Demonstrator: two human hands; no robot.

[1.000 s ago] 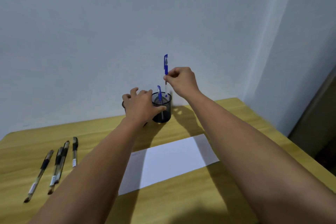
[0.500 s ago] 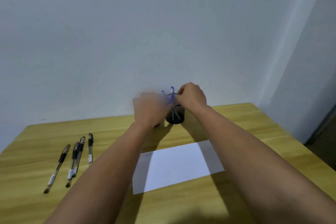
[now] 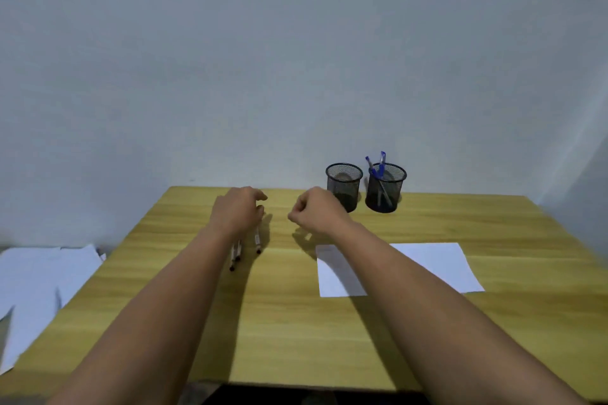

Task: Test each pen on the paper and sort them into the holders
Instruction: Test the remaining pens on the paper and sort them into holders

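A pale wall closes off the back edge of a wooden desk point(image 3: 427, 322), and both bare arms stretch across it. The left hand point(image 3: 238, 212) hovers over the black pens point(image 3: 245, 246) near the desk's left edge, fingers point(image 3: 260, 197) loosely curled and apart, gripping nothing yet. The right hand point(image 3: 316, 212) hangs mid-desk with its fingers curled in; it looks empty, though its underside is hidden.

Two mesh holders stand at the back edge: the left holder point(image 3: 344, 186) looks empty, the right holder point(image 3: 385, 187) carries the blue pens point(image 3: 378, 171). The paper point(image 3: 434, 263) lies toward the right edge, partly under the right forearm.

The risks now, as I judge them: the black pens lie touching, so a hasty pinch could lift two or roll one toward the left edge. The right forearm, dragging, could shift the paper.

A second ago the right hand pinched a blue pen above the right holder while the left hand steadied it; now that pen stands inside, and both hands have left the holders and swung across toward the black pens.
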